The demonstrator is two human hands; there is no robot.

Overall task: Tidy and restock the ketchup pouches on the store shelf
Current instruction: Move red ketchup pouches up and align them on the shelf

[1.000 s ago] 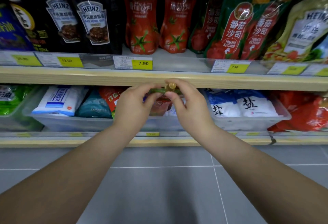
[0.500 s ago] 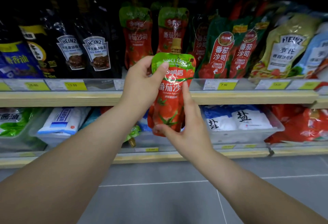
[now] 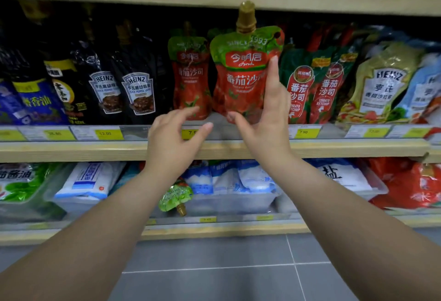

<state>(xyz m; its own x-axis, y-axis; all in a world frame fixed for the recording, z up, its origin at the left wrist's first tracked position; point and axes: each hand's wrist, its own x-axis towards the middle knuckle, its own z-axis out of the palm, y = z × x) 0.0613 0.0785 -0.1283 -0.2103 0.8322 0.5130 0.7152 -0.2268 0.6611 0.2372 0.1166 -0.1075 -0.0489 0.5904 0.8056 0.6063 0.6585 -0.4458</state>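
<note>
A: Where is the red-and-green ketchup pouch with the gold screw cap (image 3: pixel 241 75)?

B: Upright at the front of the wooden middle shelf (image 3: pixel 95 151), just right of a matching red ketchup pouch (image 3: pixel 191 81). The right hand (image 3: pixel 265 119) grips it, thumb under its base, fingers up its right edge.

A: And the left hand (image 3: pixel 174 138)?

B: Open, fingers spread, holding nothing, just before the yellow price tag (image 3: pixel 189 133). Another green-topped pouch (image 3: pixel 175 197) lies on the lower shelf.

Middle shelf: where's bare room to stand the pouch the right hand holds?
Bare shelf strip under the held ketchup pouch, between the standing ketchup pouch and the dark green ketchup pouches. Right hand grips it; left hand hovers open. Heinz pouches leftward stand crowded.
</note>
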